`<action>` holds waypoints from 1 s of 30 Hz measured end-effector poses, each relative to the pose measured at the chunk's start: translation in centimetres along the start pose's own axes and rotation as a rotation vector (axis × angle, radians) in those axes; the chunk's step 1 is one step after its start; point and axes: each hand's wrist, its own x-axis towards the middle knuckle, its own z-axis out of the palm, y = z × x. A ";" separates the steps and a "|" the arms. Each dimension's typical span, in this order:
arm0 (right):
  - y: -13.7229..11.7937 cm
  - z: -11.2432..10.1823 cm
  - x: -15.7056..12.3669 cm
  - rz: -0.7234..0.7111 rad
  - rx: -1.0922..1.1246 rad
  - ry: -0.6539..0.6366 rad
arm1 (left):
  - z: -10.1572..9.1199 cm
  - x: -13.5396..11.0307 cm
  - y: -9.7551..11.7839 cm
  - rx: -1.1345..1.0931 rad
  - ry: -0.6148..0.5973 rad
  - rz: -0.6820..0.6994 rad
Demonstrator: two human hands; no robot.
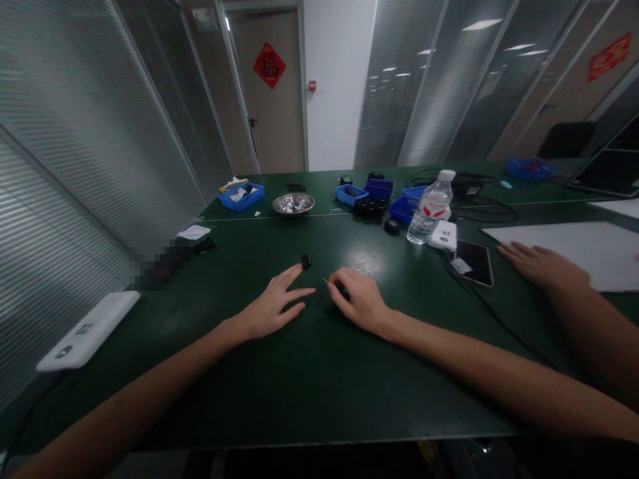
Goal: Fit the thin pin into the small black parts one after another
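My left hand [273,304] is over the dark green table [279,392] with its fingers spread. Its fingertips reach a small black block-like piece [306,261], which lies on the table or against the fingertips. My right hand [360,301] is a short way to the right, thumb and index finger pinched together. From that pinch sticks out a thin, pale, pin-like tip [325,280], too small to name. A gap separates the two hands.
A metal bowl [293,205] and blue baskets [241,197] stand farther back. On the right are a water bottle [430,209], a white power bank [443,235], a phone [474,263] with a cable, and another person's hand [549,266]. A white device [90,331] lies left.
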 end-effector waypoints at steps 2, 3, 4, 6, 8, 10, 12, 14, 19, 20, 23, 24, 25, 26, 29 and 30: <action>-0.1 -0.1 0.0 -0.006 0.001 -0.008 | -0.2 0.0 -0.7 -0.224 0.027 -0.051; -0.1 -0.1 0.0 -0.008 0.002 -0.012 | -0.3 0.1 -1.2 -0.348 0.046 -0.083; -0.1 -0.1 0.0 -0.009 0.002 -0.017 | -0.4 0.2 -1.7 -0.479 0.063 -0.118; -0.1 -0.1 0.1 -0.008 0.000 -0.029 | -0.5 0.4 -2.6 -0.742 0.089 -0.182; 0.0 -0.1 0.1 -0.007 0.000 -0.040 | -0.5 0.7 -3.3 -0.975 0.113 -0.230; 0.0 -0.1 0.1 -0.006 0.002 -0.047 | -0.5 0.9 -3.6 -1.128 0.142 -0.272; -0.1 -0.1 0.1 -0.005 0.001 -0.048 | -0.6 1.0 -3.7 -1.193 0.166 -0.309; -0.1 -0.1 0.1 -0.008 -0.002 -0.046 | -0.6 1.0 -3.6 -1.213 0.181 -0.336; -0.1 -0.2 0.1 -0.015 0.004 -0.067 | -0.4 0.9 -3.8 -1.161 0.208 -0.353; -0.1 -0.2 0.1 -0.017 0.006 -0.071 | -0.3 0.9 -3.9 -1.135 0.203 -0.362; -0.1 -0.2 0.1 -0.027 0.010 -0.081 | 0.0 0.8 -4.0 -1.077 0.185 -0.389; -0.1 -0.2 0.1 -0.031 0.010 -0.085 | 0.0 0.8 -4.0 -1.068 0.184 -0.393; -0.1 -0.2 0.1 -0.035 0.007 -0.087 | 0.1 0.8 -4.0 -1.063 0.186 -0.392; -0.1 -0.2 0.1 -0.038 0.002 -0.086 | 0.1 0.8 -3.9 -1.061 0.188 -0.389; -0.1 0.0 0.0 -0.053 -0.006 -0.090 | 0.0 0.9 -3.6 -1.061 0.171 -0.366; -0.1 0.0 0.0 -0.057 -0.007 -0.091 | 0.0 0.9 -3.4 -1.053 0.162 -0.357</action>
